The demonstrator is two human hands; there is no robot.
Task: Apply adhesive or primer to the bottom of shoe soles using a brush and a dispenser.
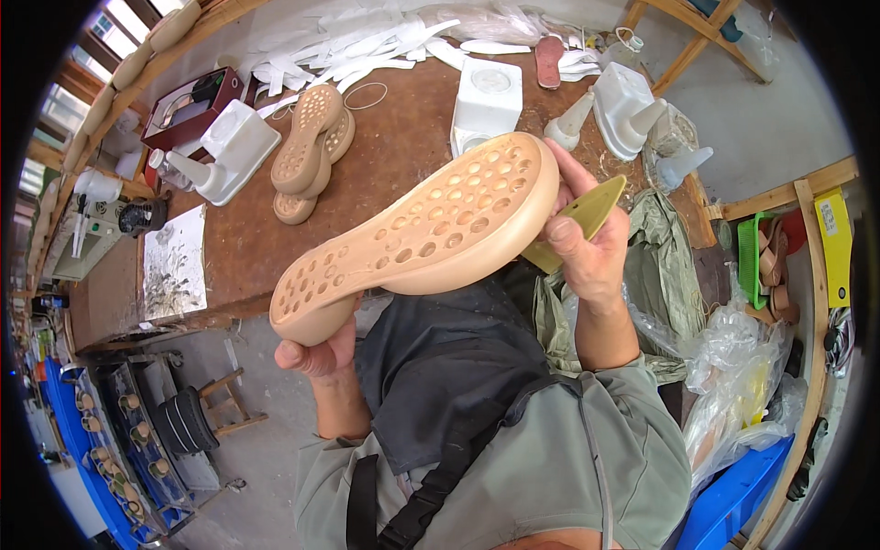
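Brown, flat-topped workbench (403,137): ahead. Tan, dimpled, elongated moulded shoe sole (408,234): held above the workbench's near edge, long axis running lower left to upper right. Left hand (321,353): grasping its narrower end. Right hand (591,252): at its broader end, pinching flat, pointed, olive-green piece (600,203).

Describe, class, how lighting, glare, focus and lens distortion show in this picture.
In the head view, the corners are black and the wooden post at right curves; in the head view, the window panes at upper left look washed out; in the head view, glare streaks the clear plastic at right; in the head view, the beige sole looks sharp, its dimples shaded.
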